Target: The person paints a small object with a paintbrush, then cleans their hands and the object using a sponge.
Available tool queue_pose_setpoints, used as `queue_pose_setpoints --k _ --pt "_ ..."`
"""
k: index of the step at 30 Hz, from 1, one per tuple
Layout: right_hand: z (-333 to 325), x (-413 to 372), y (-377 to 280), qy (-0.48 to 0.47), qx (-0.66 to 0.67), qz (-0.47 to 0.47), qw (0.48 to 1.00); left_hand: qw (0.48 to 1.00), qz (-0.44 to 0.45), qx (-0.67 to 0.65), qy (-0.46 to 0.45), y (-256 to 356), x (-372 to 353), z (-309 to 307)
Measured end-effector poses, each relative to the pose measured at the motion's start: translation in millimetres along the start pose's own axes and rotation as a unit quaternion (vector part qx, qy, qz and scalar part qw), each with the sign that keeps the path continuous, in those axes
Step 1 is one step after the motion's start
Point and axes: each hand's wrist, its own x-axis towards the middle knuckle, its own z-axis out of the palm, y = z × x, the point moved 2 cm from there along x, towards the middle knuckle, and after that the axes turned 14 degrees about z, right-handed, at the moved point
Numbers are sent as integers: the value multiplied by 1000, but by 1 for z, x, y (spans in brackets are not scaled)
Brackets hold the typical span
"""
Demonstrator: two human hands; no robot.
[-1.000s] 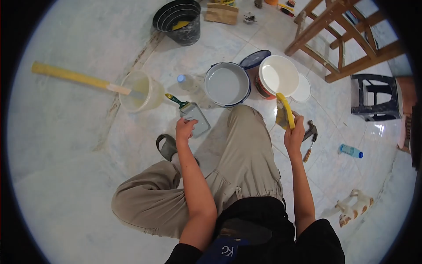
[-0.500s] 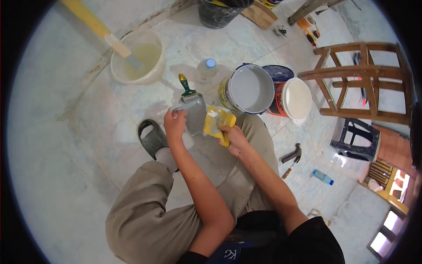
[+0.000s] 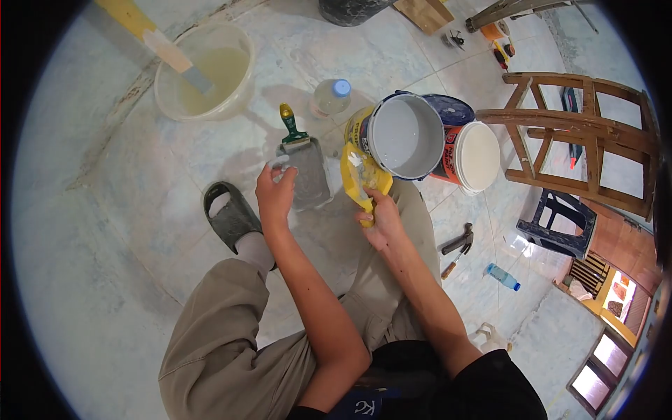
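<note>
Right hand (image 3: 380,217): here it is, fingers curled tight around the lower end of a yellow scraper (image 3: 367,183), the broad end pointing up and away.
Yellow scraper: grey-white smears across its face, held between the tray (image 3: 308,178) and the paint bucket (image 3: 359,127), overlapping the bucket's near side in this view; whether they touch, I can't tell.
Left hand (image 3: 276,189): over at the tray's left edge, fingers bent, thumb and forefinger near each other beside something pale; can't tell whether they grip it or the tray.
Tray: grey and smeared, in front of the person, with a green-handled tool (image 3: 290,124) at its far end, yellow tip pointing away.
Paint bucket: grey paint (image 3: 407,140) inside, a red tub (image 3: 446,162) close on its right, a dark blue lid (image 3: 449,109) behind.
Far left: a pale basin (image 3: 245,94) of cloudy liquid, a yellow-handled stick (image 3: 136,22) slanting into it.
Behind the tray: a clear bottle (image 3: 329,98) with a blue cap.
Right-hand floor: a hammer (image 3: 458,243), then a blue bottle (image 3: 502,276) on its side.
</note>
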Motion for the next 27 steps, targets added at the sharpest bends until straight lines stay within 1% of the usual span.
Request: queue_pose_setpoints --k 1,6,10,12,15,19,22,25,27 --pt "-3 4 1 -18 14 21 1000 1000 0 0 0 0 0 0" --pt "-3 5 0 -13 22 15 1000 1000 1 11 2 4 1 1" --pt "10 2 -7 -48 -14 -17 999 1000 5 4 7 3 2 3" --pt "28 -7 -12 -54 -16 -34 998 1000 10 7 11 3 2 4" --pt "45 -2 -18 -75 -17 -47 996 1000 13 -2 -13 2 3 3" --pt "54 15 -22 -111 11 -52 992 1000 4 12 -19 4 2 2" --pt "68 16 -22 -103 11 -70 992 1000 4 4 -18 4 4 2" --pt "78 19 -24 -112 39 -79 990 1000 11 -1 -13 4 3 3" --pt "81 22 -24 -120 49 -86 988 1000 10 -15 4 7 1 4"
